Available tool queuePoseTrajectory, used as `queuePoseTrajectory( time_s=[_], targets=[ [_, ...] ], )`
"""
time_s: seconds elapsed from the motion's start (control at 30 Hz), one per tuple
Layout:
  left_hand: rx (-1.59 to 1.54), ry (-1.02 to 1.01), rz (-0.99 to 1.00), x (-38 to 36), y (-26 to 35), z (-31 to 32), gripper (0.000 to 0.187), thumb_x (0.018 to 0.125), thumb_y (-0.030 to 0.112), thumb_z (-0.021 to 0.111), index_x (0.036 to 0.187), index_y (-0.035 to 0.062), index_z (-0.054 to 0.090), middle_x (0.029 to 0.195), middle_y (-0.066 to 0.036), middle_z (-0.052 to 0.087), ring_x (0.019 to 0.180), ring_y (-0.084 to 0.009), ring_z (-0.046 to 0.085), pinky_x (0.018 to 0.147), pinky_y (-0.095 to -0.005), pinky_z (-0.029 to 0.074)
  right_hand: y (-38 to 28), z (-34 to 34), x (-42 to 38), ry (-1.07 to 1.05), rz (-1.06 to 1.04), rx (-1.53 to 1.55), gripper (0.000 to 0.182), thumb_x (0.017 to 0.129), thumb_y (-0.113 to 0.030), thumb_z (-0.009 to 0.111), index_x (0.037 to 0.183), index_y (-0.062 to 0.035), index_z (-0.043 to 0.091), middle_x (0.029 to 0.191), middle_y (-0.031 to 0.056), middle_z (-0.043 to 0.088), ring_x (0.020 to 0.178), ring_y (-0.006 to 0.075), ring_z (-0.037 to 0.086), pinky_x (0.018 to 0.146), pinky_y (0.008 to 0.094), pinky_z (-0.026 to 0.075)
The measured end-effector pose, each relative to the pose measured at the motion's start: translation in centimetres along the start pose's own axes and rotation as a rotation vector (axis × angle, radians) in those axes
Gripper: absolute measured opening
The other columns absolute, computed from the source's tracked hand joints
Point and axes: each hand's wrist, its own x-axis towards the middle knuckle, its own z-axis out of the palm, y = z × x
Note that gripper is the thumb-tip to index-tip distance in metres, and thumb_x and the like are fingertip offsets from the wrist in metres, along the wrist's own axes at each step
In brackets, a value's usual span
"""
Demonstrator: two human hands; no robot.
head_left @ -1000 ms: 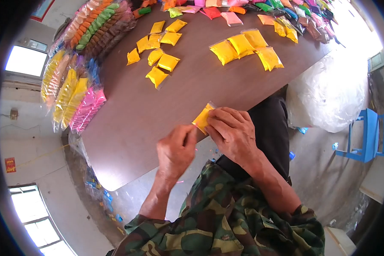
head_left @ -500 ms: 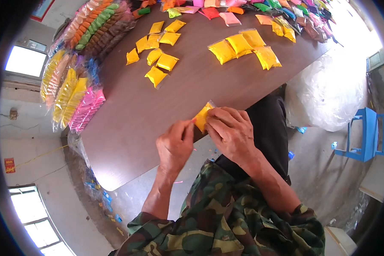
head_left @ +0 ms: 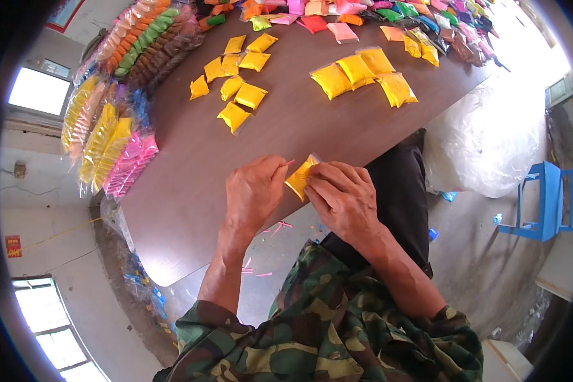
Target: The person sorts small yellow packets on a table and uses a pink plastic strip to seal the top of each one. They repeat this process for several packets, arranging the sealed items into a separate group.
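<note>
At the table's near edge my right hand (head_left: pixel 345 196) grips a small yellow packet (head_left: pixel 300 179) in clear film by its right side. My left hand (head_left: pixel 256 190) is closed just left of the packet, apart from it. A thin pink strip (head_left: pixel 291 162) pokes out from its pinched thumb and fingertips. Farther up the brown table (head_left: pixel 191 191) lies a loose group of yellow packets (head_left: pixel 250 95). To their right is a tighter, overlapping cluster of yellow packets (head_left: pixel 356 70).
Many-coloured packets (head_left: pixel 344 32) are heaped along the far edge. Long bagged rows of packets (head_left: pixel 108 146) stand at the left edge. A big clear plastic bag (head_left: pixel 487 137) and a blue chair (head_left: pixel 541 200) are on the right. Pink scraps (head_left: pixel 251 270) litter the floor.
My left hand has moved up and left, away from the packet, with the pink strip between its fingers. My right hand still holds the packet in nearly the same place.
</note>
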Motion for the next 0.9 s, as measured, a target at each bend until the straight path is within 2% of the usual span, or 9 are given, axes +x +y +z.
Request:
queuePoseTrajectory(
  time_s=[0.1, 0.2, 0.3, 0.43, 0.5, 0.53, 0.63, 0.73, 0.9],
  targets=[
    [-0.071, 0.052, 0.070, 0.0, 1.2, 0.3, 0.012, 0.101, 0.015, 0.078, 0.101, 0.0033, 0.081, 0.090, -0.017, 0.079, 0.076, -0.0351, 0.076, 0.069, -0.0422, 0.058, 0.2, -0.1, -0.1, 0.010, 0.013, -0.002, 0.022, 0.091, -0.014, 0.089, 0.110, -0.0092, 0.079, 0.122, 0.0036, 0.076, 0.118, 0.0244, 0.074, 0.099, 0.0408, 0.053],
    [0.031, -0.054, -0.049, 0.5, 0.2, 0.6, 0.010, 0.101, 0.013, 0.078, 0.100, 0.0029, 0.080, 0.089, -0.017, 0.078, 0.073, -0.0352, 0.074, 0.068, -0.0409, 0.057, 0.1, -0.1, 0.4, 0.014, -0.002, 0.003, 0.022, 0.091, -0.015, 0.089, 0.109, -0.0096, 0.078, 0.120, 0.0037, 0.076, 0.115, 0.0249, 0.074, 0.096, 0.0411, 0.053],
    [-0.015, 0.027, -0.074, 0.8, -1.5, -0.1, 0.009, 0.102, 0.010, 0.078, 0.101, 0.0011, 0.079, 0.082, -0.013, 0.077, 0.068, -0.0244, 0.072, 0.066, -0.0358, 0.056, 0.1, -0.2, 0.5, -0.004, 0.032, -0.003, 0.023, 0.089, -0.016, 0.090, 0.108, -0.0102, 0.078, 0.119, 0.0042, 0.076, 0.111, 0.0253, 0.074, 0.091, 0.0418, 0.053],
    [-0.224, 0.095, -0.220, -1.8, -0.5, -0.9, 0.011, 0.104, 0.010, 0.079, 0.105, -0.0009, 0.078, 0.077, -0.005, 0.072, 0.071, -0.0093, 0.065, 0.066, -0.0293, 0.053, -0.2, 0.2, 0.8, -0.061, 0.108, -0.024, 0.024, 0.090, -0.017, 0.090, 0.111, -0.0119, 0.079, 0.119, 0.0052, 0.076, 0.111, 0.0251, 0.073, 0.085, 0.0435, 0.053],
    [-0.269, 0.150, -0.263, -3.3, -0.6, -0.4, 0.013, 0.105, 0.011, 0.079, 0.106, -0.0018, 0.078, 0.076, -0.002, 0.070, 0.073, -0.0051, 0.062, 0.066, -0.0272, 0.052, -0.5, -0.1, 1.5, -0.050, 0.104, -0.043, 0.024, 0.089, -0.016, 0.089, 0.112, -0.0131, 0.080, 0.123, 0.0052, 0.074, 0.114, 0.0250, 0.071, 0.089, 0.0440, 0.053],
    [-0.294, 0.169, -0.288, -3.9, -0.7, -0.3, 0.013, 0.106, 0.011, 0.079, 0.107, -0.0019, 0.079, 0.077, -0.002, 0.071, 0.073, -0.0053, 0.062, 0.066, -0.0273, 0.052, -0.6, -0.3, 1.8, -0.047, 0.101, -0.053, 0.025, 0.089, -0.016, 0.089, 0.112, -0.0136, 0.080, 0.125, 0.0052, 0.073, 0.116, 0.0249, 0.071, 0.091, 0.0443, 0.053],
    [-0.328, 0.214, -0.337, -5.5, -0.7, 0.1, 0.014, 0.106, 0.012, 0.079, 0.108, -0.0019, 0.079, 0.079, -0.002, 0.074, 0.072, -0.0057, 0.064, 0.065, -0.0273, 0.053, 0.2, -1.1, 2.3, -0.061, -0.119, -0.030, 0.029, 0.089, -0.014, 0.089, 0.117, -0.0143, 0.080, 0.130, 0.0048, 0.071, 0.120, 0.0262, 0.069, 0.098, 0.0454, 0.051],
    [-0.291, 0.229, -0.319, -6.5, 0.4, 0.6, 0.015, 0.106, 0.013, 0.079, 0.109, -0.0015, 0.080, 0.080, -0.003, 0.075, 0.072, -0.0057, 0.065, 0.065, -0.0273, 0.053, 1.1, -0.4, 1.3, -0.162, -0.151, -0.014, 0.034, 0.088, -0.014, 0.089, 0.121, -0.0143, 0.080, 0.136, 0.0051, 0.067, 0.124, 0.0274, 0.066, 0.102, 0.0460, 0.049],
    [-0.302, 0.267, -0.307, -6.5, 0.0, 1.1, 0.014, 0.106, 0.012, 0.080, 0.109, -0.0009, 0.079, 0.080, -0.003, 0.076, 0.071, -0.0066, 0.066, 0.066, -0.0277, 0.055, -0.3, -0.3, 0.5, -0.151, -0.075, -0.089, 0.039, 0.089, -0.015, 0.089, 0.126, -0.0126, 0.077, 0.138, 0.0069, 0.064, 0.124, 0.0272, 0.064, 0.101, 0.0455, 0.048]
  ],
)
